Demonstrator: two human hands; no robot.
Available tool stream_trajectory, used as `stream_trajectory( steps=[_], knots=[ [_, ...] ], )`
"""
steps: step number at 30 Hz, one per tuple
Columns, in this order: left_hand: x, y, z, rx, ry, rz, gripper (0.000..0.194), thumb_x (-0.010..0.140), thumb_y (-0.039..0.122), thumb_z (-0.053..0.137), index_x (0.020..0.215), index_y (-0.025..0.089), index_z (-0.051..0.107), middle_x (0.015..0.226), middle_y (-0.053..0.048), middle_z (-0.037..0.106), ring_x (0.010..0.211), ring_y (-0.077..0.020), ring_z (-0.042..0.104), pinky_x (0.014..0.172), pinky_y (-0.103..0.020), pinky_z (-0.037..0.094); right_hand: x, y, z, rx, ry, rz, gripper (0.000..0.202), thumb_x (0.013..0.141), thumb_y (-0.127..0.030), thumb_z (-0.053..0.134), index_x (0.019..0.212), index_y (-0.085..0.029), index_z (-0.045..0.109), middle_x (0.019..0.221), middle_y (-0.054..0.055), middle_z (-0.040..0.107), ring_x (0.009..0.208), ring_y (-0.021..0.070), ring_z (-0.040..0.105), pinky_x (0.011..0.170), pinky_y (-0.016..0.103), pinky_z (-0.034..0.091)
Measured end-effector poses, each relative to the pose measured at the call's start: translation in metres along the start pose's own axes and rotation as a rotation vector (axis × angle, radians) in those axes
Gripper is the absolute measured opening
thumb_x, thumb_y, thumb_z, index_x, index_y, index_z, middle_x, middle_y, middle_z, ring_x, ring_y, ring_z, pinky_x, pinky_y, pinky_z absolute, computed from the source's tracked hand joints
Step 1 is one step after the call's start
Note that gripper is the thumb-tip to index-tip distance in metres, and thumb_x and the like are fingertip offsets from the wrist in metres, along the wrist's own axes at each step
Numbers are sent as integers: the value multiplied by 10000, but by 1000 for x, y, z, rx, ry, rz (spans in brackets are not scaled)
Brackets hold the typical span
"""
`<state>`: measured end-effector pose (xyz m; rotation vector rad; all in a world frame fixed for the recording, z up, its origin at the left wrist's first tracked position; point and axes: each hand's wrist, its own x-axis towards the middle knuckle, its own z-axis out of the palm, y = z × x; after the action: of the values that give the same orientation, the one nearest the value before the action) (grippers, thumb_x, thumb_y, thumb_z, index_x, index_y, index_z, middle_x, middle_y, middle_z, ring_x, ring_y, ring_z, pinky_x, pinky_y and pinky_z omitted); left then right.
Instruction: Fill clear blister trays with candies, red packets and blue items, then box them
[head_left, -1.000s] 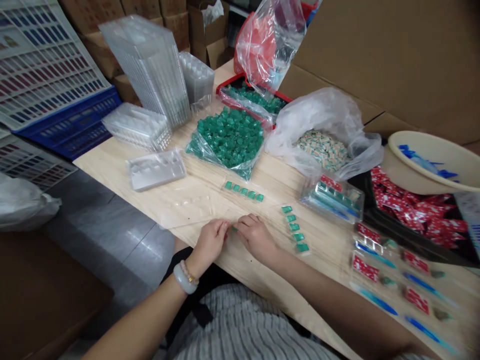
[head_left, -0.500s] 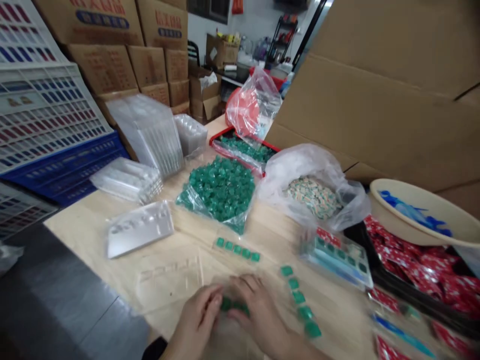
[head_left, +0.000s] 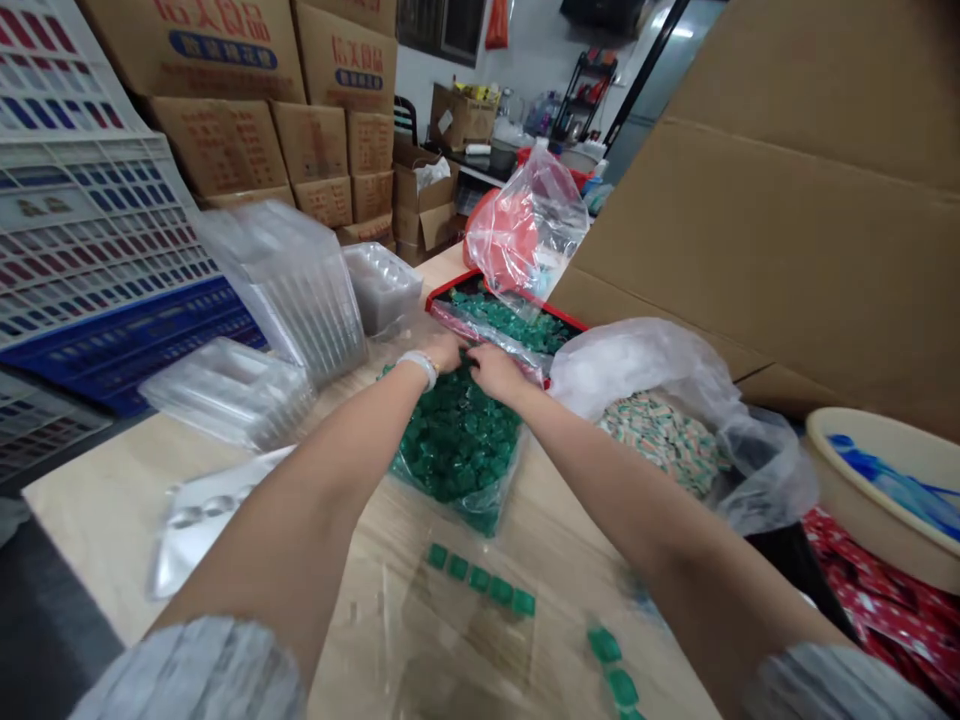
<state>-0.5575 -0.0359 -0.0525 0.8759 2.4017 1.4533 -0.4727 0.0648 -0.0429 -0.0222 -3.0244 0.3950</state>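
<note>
Both arms reach forward over a heap of green cubes [head_left: 461,445] lying on clear plastic. My left hand [head_left: 444,352], with a pale band at the wrist, is at the heap's far edge, fingers bent downward. Close beside it, my right hand [head_left: 495,373] has its fingers curled at the same edge. Both sets of fingertips are too small and hidden to show what they hold. A row of green cubes [head_left: 480,578] lies nearer on the wooden table [head_left: 405,625], and a second row [head_left: 621,688] is at lower right.
Clear plastic trays [head_left: 289,290] are stacked at left, beside a silvery tray [head_left: 206,505]. Behind the heap is a red-rimmed tray [head_left: 581,325]. A white bag [head_left: 637,350] of small pieces and a cream basin [head_left: 821,440] stand at right, under a large cardboard sheet [head_left: 810,230].
Both hands have moved forward from the near part of the table to the far edge of the green heap. The green pieces between them earlier are out of sight. The view has shifted.
</note>
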Motion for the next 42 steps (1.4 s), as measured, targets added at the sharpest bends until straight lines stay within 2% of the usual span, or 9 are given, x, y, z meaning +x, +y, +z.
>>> stream_trajectory(
  steps=[7, 10, 13, 17, 22, 29, 34, 38, 42],
  knots=[
    [-15, -7, 1, 159, -50, -13, 160, 629, 100, 578, 771, 142, 638, 830, -66, 629, 943, -226, 526, 920, -373, 317, -11, 3, -1, 64, 166, 166, 250, 697, -76, 466, 922, -122, 565, 917, 106, 575, 874, 213, 524, 785, 352, 396],
    [-22, 10, -5, -92, 131, -40, 192, 691, 119, 522, 869, 112, 595, 836, -59, 609, 898, -177, 550, 874, -337, 386, -60, -13, -15, 418, 317, 162, 232, 707, -109, 470, 922, -151, 545, 822, 39, 562, 758, 152, 514, 710, 311, 415],
    [-46, 34, -17, -651, 184, -232, 171, 765, 171, 443, 884, 99, 543, 755, -29, 578, 783, -119, 582, 777, -281, 461, -143, -48, -20, 912, 62, 167, 168, 689, -177, 549, 856, -172, 538, 707, -14, 530, 642, 101, 499, 599, 242, 412],
    [-137, 58, -35, -1115, 52, -457, 67, 753, 162, 474, 773, 121, 524, 639, 18, 528, 621, -72, 571, 678, -224, 498, -251, -92, 0, 1301, -329, 445, 180, 661, -255, 616, 804, -176, 539, 655, -29, 534, 586, 80, 498, 564, 220, 406],
    [-293, 62, -41, -1253, -148, -841, 51, 709, 105, 521, 738, 92, 561, 701, -36, 591, 601, -84, 575, 574, -171, 492, -304, -110, 26, 1469, -346, 709, 238, 611, -278, 668, 782, -169, 544, 676, -20, 567, 604, 88, 534, 624, 245, 434],
    [-415, 48, -9, -1074, -62, -935, 178, 635, 217, 662, 748, 109, 576, 582, 20, 554, 508, -55, 500, 484, -156, 418, -324, -133, 41, 869, -74, 293, 120, 726, -167, 506, 837, -175, 551, 785, 32, 602, 735, 140, 560, 692, 299, 449],
    [-431, 39, 14, -843, -14, -866, 238, 644, 307, 640, 767, 120, 558, 531, 38, 531, 479, -68, 463, 499, -198, 396, -331, -150, 60, 402, -29, -105, 169, 779, -92, 434, 837, -165, 575, 897, 80, 616, 880, 184, 526, 788, 356, 435],
    [-432, 38, 12, -878, -18, -836, 265, 641, 364, 640, 661, 136, 507, 502, 50, 488, 467, -64, 421, 481, -195, 353, -330, -156, 56, 213, -52, -135, 157, 777, -105, 466, 842, -162, 596, 925, 96, 609, 897, 219, 504, 777, 396, 425],
    [-428, 43, 7, -1080, -53, -847, 330, 651, 430, 624, 611, 143, 465, 483, 62, 422, 442, -50, 357, 439, -182, 283, -321, -163, 30, 419, -56, -94, 266, 795, -189, 492, 1055, -163, 543, 981, 107, 572, 918, 203, 505, 792, 377, 429]
  ],
)
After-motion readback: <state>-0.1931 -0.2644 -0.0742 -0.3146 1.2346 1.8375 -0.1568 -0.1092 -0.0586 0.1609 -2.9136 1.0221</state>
